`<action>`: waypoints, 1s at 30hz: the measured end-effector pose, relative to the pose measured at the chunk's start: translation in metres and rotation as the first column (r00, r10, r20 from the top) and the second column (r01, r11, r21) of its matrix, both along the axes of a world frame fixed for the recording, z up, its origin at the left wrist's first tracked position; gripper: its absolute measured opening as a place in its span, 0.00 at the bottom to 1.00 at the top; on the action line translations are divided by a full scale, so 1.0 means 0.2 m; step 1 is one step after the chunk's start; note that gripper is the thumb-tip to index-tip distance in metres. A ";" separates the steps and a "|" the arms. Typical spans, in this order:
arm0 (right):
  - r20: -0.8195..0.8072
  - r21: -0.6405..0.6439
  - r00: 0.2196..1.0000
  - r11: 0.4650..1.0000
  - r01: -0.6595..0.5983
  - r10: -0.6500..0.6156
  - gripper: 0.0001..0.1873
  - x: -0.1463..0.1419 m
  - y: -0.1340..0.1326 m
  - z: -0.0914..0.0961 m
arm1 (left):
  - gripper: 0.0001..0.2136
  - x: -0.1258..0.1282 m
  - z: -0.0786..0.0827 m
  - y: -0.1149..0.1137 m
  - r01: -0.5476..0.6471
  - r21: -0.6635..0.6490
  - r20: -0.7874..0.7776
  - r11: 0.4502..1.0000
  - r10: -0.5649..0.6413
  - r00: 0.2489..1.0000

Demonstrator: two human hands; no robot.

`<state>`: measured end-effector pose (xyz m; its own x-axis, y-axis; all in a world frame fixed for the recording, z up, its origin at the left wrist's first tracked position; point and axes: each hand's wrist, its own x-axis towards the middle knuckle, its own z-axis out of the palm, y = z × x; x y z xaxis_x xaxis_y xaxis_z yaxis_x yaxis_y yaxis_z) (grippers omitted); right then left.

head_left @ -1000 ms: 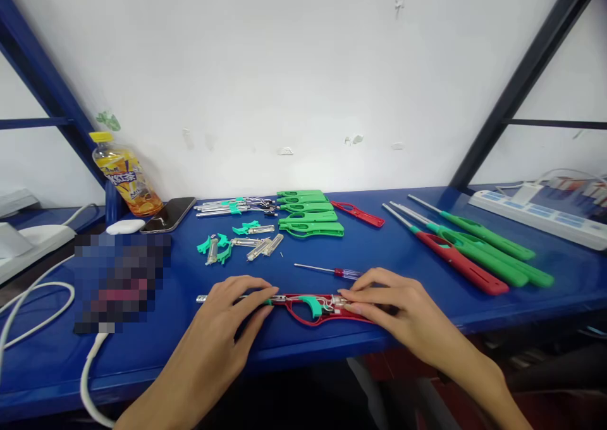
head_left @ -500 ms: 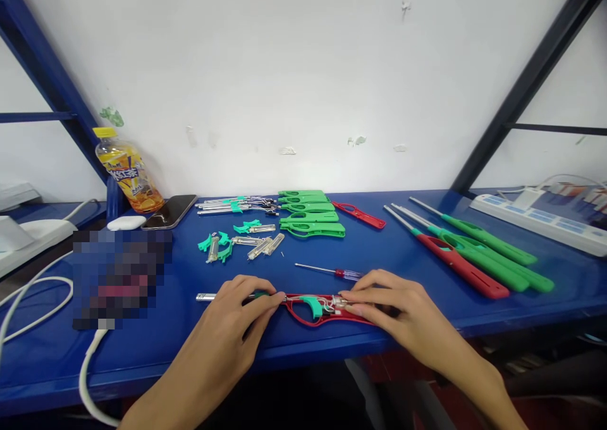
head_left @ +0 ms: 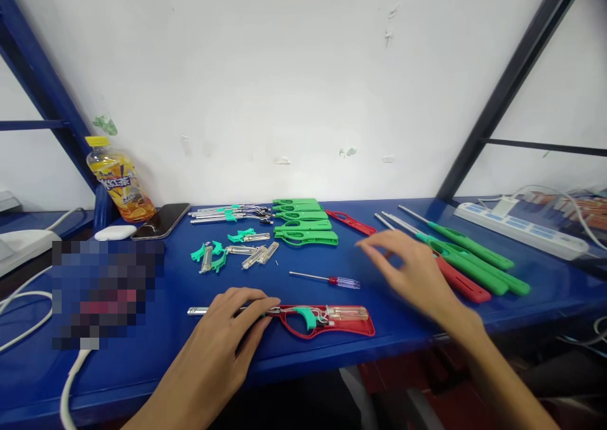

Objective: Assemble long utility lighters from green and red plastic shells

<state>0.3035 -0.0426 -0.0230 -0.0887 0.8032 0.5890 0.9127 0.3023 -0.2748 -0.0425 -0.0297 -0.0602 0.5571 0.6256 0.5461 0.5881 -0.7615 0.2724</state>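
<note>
An opened utility lighter lies along the front of the blue table, its red handle half [head_left: 348, 327] facing up. A clear fuel tank [head_left: 347, 313], thin wires and a teal trigger [head_left: 309, 319] sit in that shell. My left hand [head_left: 237, 322] is closed around the lighter's metal barrel [head_left: 196, 311], near where it meets the handle. My right hand [head_left: 403, 259] is raised over the table, its fingers stretched toward the left and nothing visible in them. A screwdriver [head_left: 344, 282] with a clear purple handle lies between the hands. Beyond the right fingertips is an empty red handle half [head_left: 351, 222].
Green handle halves [head_left: 306, 236], metal barrels [head_left: 218, 215], loose fuel tanks [head_left: 268, 253] and teal triggers [head_left: 218, 257] lie at the back. Whole lighters [head_left: 474, 240] rest right, near a power strip [head_left: 521, 231]. A phone [head_left: 164, 221] and drink bottle [head_left: 123, 186] stand left.
My right hand has let go of the fuel tank area and moved up and right, away from the lighter. My left hand stays on the barrel. The view has shifted slightly.
</note>
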 end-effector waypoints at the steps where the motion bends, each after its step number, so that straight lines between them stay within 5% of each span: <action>1: 0.147 -0.062 0.987 0.995 0.081 -0.071 0.17 0.05 0.08 0.03 | 0.13 0.00 -0.01 0.00 -0.007 -0.005 -0.002 1.000 0.007 1.000; 3: 0.360 -0.185 0.926 0.964 0.192 -0.115 0.21 0.13 0.25 0.06 | 0.13 -0.01 -0.02 0.00 -0.017 -0.012 -0.013 1.000 0.016 1.000; 8: 0.508 -0.297 0.847 0.891 0.344 -0.158 0.17 0.24 0.45 0.02 | 0.14 -0.02 -0.03 0.00 -0.036 -0.011 -0.031 0.999 0.036 0.999; 12: 0.546 -0.268 0.802 0.857 0.440 -0.242 0.11 0.27 0.34 0.01 | 0.14 -0.01 -0.02 -0.01 -0.045 -0.004 -0.015 0.999 0.045 0.999; 16: 0.492 -0.208 0.806 0.855 0.476 -0.329 0.18 0.26 0.10 0.09 | 0.14 -0.01 -0.03 -0.02 -0.061 0.025 0.011 0.998 0.060 0.998; 18: 0.289 -0.118 0.889 0.908 0.402 -0.356 0.19 0.21 -0.04 0.14 | 0.13 -0.01 -0.03 -0.02 -0.061 0.024 0.018 0.998 0.061 0.998; 21: -0.014 -0.094 0.986 0.982 0.163 -0.165 0.20 0.07 -0.21 0.18 | 0.14 -0.02 -0.02 -0.03 -0.072 0.008 0.018 0.997 0.071 0.997; 30: -0.197 -0.287 0.980 0.957 -0.049 -0.009 0.12 -0.21 -0.31 0.07 | 0.18 0.00 0.02 -0.05 -0.123 -0.022 -0.006 0.992 0.123 0.992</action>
<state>0.2621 -0.1050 -0.0083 -0.0139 0.9406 0.3392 0.8277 0.2012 -0.5239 -0.0430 -0.0400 -0.0566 0.4778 0.7017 0.5285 0.6783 -0.6770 0.2857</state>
